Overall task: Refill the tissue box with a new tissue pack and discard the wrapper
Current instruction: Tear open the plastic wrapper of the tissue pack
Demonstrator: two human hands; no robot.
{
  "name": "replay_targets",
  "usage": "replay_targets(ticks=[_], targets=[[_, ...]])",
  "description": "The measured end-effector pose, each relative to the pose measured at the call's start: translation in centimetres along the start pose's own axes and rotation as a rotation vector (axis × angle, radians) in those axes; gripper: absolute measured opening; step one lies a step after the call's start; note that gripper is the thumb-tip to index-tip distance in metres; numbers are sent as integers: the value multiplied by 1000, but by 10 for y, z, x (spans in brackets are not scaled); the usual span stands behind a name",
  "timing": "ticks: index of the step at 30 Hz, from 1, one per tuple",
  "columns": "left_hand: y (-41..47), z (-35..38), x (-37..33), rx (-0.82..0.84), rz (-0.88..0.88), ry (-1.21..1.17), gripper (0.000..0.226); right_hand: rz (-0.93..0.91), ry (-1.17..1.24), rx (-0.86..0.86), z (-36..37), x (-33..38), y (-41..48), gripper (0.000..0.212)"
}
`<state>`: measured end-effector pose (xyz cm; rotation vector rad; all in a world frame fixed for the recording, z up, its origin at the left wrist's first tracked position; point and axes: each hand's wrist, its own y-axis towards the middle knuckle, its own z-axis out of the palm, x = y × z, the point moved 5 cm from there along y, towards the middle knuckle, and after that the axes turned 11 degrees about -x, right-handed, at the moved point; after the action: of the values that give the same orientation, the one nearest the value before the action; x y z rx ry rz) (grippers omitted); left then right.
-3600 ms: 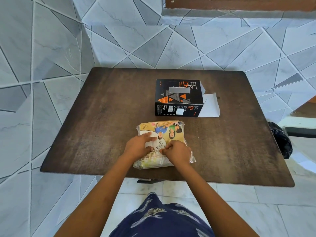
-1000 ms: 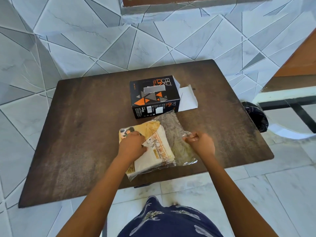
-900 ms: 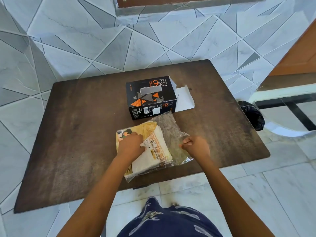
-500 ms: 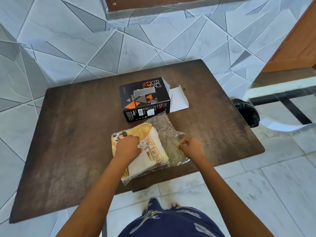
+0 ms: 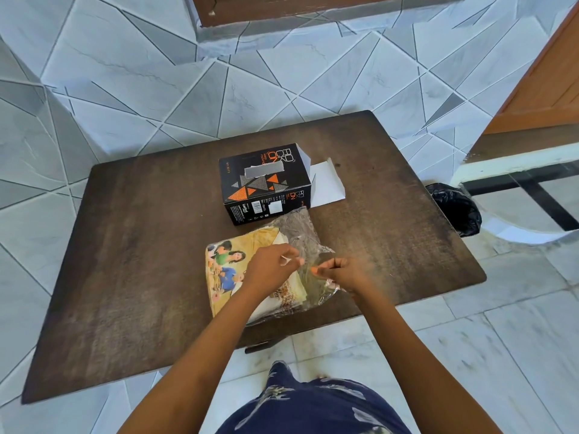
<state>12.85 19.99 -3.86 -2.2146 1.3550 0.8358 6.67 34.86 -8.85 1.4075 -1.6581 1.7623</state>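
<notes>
Where the left hand (image 5: pixel 271 267) pressed the tissue pack (image 5: pixel 230 277) flat half a second ago, it now pinches the clear wrapper (image 5: pixel 302 234) at its torn mouth, close to the right hand (image 5: pixel 344 272), which pinches the film too. The pack lies on the worktop (image 5: pixel 141 261), just before the open tissue box (image 5: pixel 266 183). The tear looks ready to widen, and the tissues are not yet out.
</notes>
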Motion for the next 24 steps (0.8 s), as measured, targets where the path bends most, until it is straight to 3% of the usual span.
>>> replay_targets(ticks=[4,7,13,18,24], targets=[[6,14,-6,60,-144,-137,29,-31,6,-12,2,-6,1,22],[13,19,-9,121,-198,-115,36,-53,19,-23,5,-7,1,25],[22,26,-13,175,-180,-65,14,-42,120,-72,4,-12,0,28],[18,24,-15,123,-137,-49,16,-48,180,-70,-1,-16,1,15],[18,9,-25,64,-48,89,17,31,137,-178,-9,-22,4,16]])
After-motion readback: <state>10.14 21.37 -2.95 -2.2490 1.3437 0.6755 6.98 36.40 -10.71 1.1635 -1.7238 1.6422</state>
